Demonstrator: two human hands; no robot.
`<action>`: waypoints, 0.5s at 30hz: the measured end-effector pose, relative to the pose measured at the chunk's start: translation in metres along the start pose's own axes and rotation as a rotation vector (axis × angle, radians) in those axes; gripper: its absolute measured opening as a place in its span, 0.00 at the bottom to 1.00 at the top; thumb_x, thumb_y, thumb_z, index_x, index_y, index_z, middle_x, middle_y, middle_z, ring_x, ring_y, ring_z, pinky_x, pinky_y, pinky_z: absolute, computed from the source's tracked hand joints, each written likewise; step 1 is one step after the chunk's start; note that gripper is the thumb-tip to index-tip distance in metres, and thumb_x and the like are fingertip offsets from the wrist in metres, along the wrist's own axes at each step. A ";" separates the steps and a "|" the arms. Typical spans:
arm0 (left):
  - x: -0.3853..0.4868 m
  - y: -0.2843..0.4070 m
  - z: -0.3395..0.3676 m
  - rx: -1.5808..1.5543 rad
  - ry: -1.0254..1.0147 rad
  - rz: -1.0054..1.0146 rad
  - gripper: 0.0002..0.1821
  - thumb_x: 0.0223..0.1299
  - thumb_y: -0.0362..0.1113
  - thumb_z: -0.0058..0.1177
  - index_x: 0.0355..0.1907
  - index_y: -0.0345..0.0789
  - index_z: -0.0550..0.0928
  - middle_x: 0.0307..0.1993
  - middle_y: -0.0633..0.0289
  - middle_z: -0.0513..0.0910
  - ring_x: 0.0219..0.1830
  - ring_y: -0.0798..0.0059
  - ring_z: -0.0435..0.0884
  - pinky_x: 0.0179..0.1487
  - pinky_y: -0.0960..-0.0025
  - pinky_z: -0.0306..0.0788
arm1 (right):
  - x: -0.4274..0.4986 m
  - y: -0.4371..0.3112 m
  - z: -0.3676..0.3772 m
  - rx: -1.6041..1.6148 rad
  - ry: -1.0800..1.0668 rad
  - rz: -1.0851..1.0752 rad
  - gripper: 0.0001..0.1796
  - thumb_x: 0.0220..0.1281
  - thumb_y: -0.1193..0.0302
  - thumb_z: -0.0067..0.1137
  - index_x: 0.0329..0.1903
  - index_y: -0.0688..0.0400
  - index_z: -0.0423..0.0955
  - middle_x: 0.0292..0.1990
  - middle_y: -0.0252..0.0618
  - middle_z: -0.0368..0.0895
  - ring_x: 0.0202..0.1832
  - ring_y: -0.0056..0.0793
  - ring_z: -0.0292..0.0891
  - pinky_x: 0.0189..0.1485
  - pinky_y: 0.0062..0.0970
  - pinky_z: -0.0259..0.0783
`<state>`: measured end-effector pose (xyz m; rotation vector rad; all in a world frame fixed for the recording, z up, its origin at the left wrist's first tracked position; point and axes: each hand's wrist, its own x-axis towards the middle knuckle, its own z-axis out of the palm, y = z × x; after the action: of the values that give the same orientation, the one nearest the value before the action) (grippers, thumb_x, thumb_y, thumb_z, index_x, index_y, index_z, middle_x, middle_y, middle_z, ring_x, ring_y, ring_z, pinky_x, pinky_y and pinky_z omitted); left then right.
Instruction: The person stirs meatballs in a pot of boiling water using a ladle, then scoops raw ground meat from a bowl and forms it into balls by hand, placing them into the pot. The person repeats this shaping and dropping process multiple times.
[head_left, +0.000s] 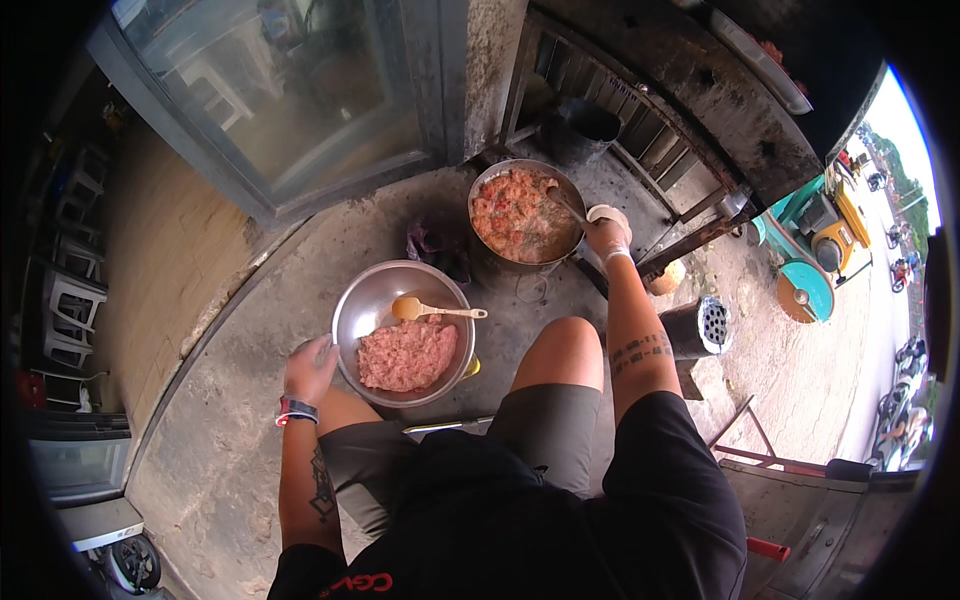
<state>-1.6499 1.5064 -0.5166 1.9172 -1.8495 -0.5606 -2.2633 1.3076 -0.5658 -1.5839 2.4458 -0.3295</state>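
My right hand, in a thin clear glove, is closed around the handle of a spoon or ladle. Its head rests in a round metal pot of reddish, chunky food in liquid. My left hand is at the left rim of a wide steel bowl; whether it grips the rim cannot be told. Raw minced meat lies in the bowl's lower part. Above the meat, a yellowish plastic spoon lies with its handle over the bowl's right rim.
A dark plastic bag lies between bowl and pot. Behind the pot stands a black bucket. A perforated coal briquette is right of my forearm. A knife lies before me. A glass door bounds the upper left.
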 end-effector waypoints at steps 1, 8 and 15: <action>0.000 0.000 -0.001 -0.005 0.002 0.001 0.19 0.66 0.42 0.65 0.53 0.32 0.87 0.47 0.46 0.89 0.51 0.52 0.89 0.56 0.58 0.80 | -0.003 -0.007 -0.005 0.005 -0.037 0.030 0.21 0.61 0.47 0.64 0.46 0.47 0.89 0.50 0.46 0.89 0.57 0.51 0.83 0.58 0.44 0.77; 0.000 0.001 -0.002 -0.018 0.000 0.005 0.19 0.66 0.42 0.65 0.53 0.32 0.87 0.48 0.46 0.89 0.50 0.52 0.89 0.56 0.57 0.80 | 0.010 -0.023 -0.027 -0.066 -0.102 0.124 0.23 0.62 0.46 0.62 0.47 0.48 0.89 0.51 0.47 0.89 0.56 0.51 0.84 0.58 0.43 0.78; 0.000 0.000 -0.001 -0.002 -0.003 -0.012 0.19 0.66 0.42 0.65 0.53 0.32 0.87 0.48 0.46 0.89 0.50 0.52 0.89 0.56 0.58 0.80 | 0.027 0.023 0.008 0.018 -0.064 -0.025 0.24 0.62 0.47 0.64 0.49 0.50 0.89 0.53 0.45 0.90 0.57 0.47 0.85 0.58 0.42 0.79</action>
<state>-1.6498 1.5061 -0.5155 1.9285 -1.8399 -0.5692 -2.2924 1.2913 -0.5814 -1.5934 2.3707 -0.2988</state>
